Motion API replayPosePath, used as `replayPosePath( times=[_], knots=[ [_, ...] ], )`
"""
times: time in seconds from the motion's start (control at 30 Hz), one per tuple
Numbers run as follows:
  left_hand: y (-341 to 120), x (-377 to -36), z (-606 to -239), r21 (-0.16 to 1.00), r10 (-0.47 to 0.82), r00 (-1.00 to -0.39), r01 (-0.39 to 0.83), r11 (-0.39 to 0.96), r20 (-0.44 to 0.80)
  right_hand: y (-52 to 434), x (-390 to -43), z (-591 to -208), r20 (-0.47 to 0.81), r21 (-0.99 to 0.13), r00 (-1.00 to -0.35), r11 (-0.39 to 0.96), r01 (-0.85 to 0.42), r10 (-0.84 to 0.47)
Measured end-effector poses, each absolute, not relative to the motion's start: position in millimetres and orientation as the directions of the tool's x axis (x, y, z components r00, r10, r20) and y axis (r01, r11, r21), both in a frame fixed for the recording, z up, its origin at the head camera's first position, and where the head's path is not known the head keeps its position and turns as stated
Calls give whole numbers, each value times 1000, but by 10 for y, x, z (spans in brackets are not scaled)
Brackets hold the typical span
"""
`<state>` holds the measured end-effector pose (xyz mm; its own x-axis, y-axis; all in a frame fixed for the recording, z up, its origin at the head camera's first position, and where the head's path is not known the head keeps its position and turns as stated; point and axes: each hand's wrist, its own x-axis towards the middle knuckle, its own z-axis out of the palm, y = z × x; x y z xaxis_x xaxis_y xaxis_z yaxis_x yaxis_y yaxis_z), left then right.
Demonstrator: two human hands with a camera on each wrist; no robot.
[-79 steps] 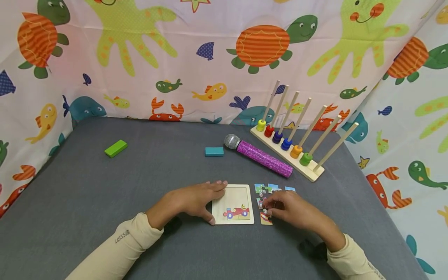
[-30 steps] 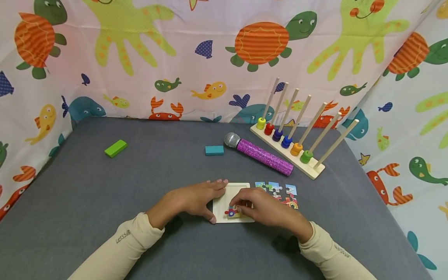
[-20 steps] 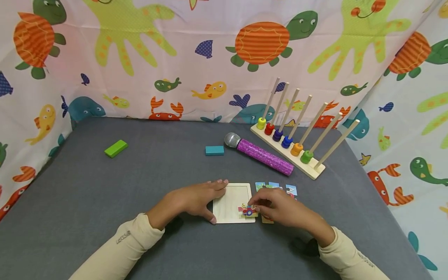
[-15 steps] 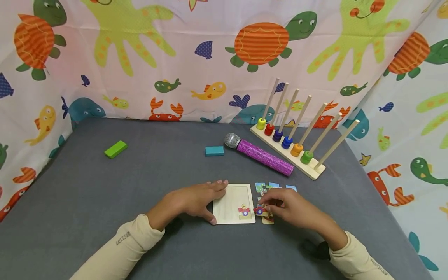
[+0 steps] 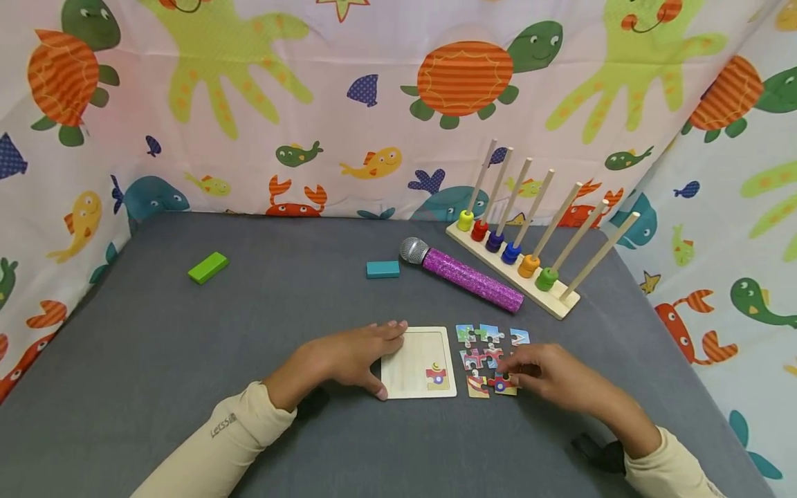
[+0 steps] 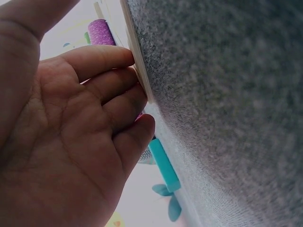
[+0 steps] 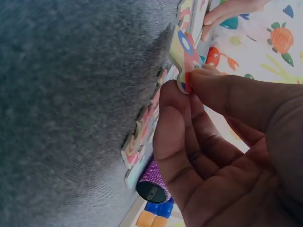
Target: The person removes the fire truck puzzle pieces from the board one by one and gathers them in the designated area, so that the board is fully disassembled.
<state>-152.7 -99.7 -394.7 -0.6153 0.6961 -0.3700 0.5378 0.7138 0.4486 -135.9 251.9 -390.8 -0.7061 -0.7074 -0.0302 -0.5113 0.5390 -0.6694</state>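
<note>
Head view: the right hand (image 5: 548, 377) pinches a puzzle piece (image 5: 503, 384) by its edge between thumb and fingertip, low over the grey desk (image 5: 280, 304), with the other loose pieces (image 5: 482, 349) lying just beyond and to the left of that grip. Right wrist view confirms it: the thumb and forefinger close on one corner of the piece (image 7: 183, 56), which stands tilted off the cloth. Further left of the grip sits the puzzle tray (image 5: 418, 363), with one piece (image 5: 437, 377) already seated in its near right corner. The left hand (image 5: 349, 356) lies flat with straight fingers against the tray's left edge, holding nothing; the left wrist view shows the fingertips (image 6: 118, 85) pressed to the thin wooden rim (image 6: 137, 56). Beyond the grip lie a microphone (image 5: 463, 274), a peg rack (image 5: 523, 256) and a teal block (image 5: 382, 269); a green block (image 5: 208, 267) lies well to the left. The main risk, as I judge it, is the thin corner pinch: the piece could swivel or drop among the loose ones. A sideways nudge from the left hand could also shift the tray and unseat the fitted piece.
</note>
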Motion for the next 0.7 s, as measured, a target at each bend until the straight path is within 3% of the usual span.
replayPosePath(
  times=[0.5, 0.7],
  knots=[
    [-1014, -1524, -3950, 463, 703, -605, 534, 707, -375, 2470, -1385, -3952, -84, -567, -742, 644, -514, -665],
    [-1018, -1531, -3928, 460, 705, -602, 539, 706, -375, 2423, -1432, -3874, -50, -582, -754, 633, -511, -655]
  ],
)
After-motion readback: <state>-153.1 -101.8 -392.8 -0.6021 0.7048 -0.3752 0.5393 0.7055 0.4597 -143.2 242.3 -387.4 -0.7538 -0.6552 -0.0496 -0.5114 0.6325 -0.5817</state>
